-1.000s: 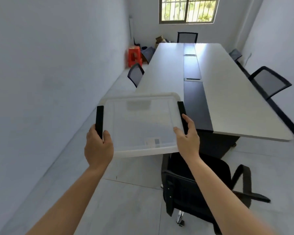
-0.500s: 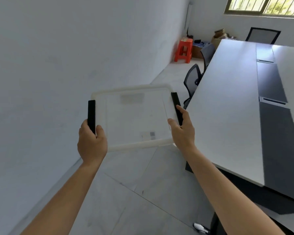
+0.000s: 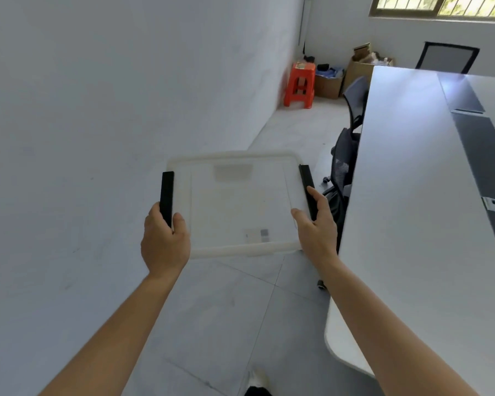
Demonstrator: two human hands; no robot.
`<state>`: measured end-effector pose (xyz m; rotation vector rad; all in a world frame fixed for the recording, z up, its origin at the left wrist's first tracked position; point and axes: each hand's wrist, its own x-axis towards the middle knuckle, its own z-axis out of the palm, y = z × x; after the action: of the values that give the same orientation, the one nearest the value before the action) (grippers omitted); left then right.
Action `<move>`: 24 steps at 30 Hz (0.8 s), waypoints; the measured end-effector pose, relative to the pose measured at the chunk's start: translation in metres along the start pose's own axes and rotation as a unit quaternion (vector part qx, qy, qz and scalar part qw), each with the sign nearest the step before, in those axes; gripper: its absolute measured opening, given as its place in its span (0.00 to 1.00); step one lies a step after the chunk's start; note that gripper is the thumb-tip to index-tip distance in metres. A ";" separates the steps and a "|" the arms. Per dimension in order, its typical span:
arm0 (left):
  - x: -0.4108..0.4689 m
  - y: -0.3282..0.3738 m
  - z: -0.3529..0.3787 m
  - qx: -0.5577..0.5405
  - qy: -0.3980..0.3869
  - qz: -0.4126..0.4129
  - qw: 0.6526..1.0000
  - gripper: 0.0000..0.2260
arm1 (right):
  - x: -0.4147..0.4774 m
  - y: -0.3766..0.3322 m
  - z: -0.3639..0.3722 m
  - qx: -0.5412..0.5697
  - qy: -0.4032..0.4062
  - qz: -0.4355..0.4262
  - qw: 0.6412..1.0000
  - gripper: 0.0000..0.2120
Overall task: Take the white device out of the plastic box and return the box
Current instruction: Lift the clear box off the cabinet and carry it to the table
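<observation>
The plastic box (image 3: 237, 201) is clear and milky, rectangular, with rounded corners and a thick whitish rim. On each short side it has a black bar-shaped latch. A small pale label with a grey square sits near its front right corner, and a grey patch shows near the far edge. The box is in the air over the floor, almost level, just left of the desk (image 3: 412, 195).

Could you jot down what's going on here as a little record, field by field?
Carried item: clear plastic box, lid on, held level in the air
Left hand: closed on the box's left black handle
Right hand: grip on the right black handle
White device: not visible
Right side: long white table
Far corner: orange stool, cardboard boxes
</observation>
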<state>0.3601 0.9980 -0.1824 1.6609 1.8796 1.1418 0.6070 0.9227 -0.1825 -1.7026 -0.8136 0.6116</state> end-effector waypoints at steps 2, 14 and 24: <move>0.041 0.009 0.027 0.004 0.001 0.000 1.000 0.16 | 0.047 0.000 0.020 0.011 -0.005 -0.002 1.000 0.26; 0.300 0.098 0.183 -0.009 -0.024 0.037 0.999 0.16 | 0.326 -0.056 0.098 -0.002 0.025 -0.018 1.000 0.27; 0.508 0.156 0.379 -0.041 -0.094 0.071 0.992 0.16 | 0.569 -0.047 0.155 -0.015 0.102 0.024 0.994 0.27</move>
<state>0.6231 1.5952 -0.1739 1.8099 1.6010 1.0610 0.8403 1.4667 -0.1762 -1.7829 -0.6410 0.4490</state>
